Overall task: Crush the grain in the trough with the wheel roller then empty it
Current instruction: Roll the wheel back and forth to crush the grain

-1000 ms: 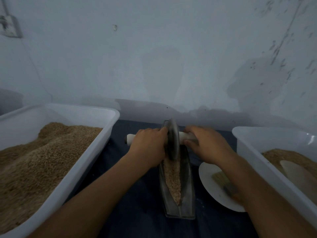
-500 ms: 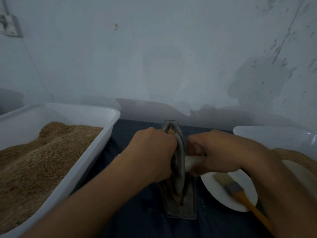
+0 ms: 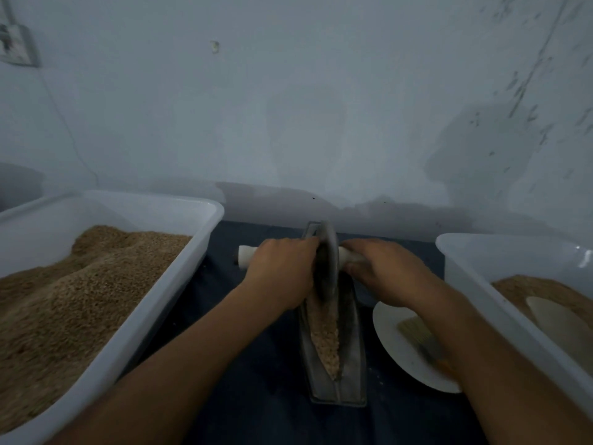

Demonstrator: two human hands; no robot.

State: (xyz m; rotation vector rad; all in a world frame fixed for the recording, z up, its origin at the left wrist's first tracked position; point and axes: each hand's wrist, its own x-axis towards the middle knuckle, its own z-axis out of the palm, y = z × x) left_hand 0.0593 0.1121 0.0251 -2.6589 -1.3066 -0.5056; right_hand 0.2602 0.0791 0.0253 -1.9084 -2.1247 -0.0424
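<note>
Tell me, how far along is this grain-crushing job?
Midway, by the look. Done: grain fills the metal trough. In hand: left hand and right hand grip the white handle either side of the wheel roller at the trough's far end. Left: finish crushing, then empty the trough.

trough (image 3: 351,358) – dull grey metal | wheel roller (image 3: 328,261) – metal disc | tubs (image 3: 179,285) – smooth white plastic | tabletop (image 3: 256,380) – matt dark

We find no text, label, brand, number or sign that we can read, neither on the wall (image 3: 288,107) nor on the white tubs (image 3: 179,268).
</note>
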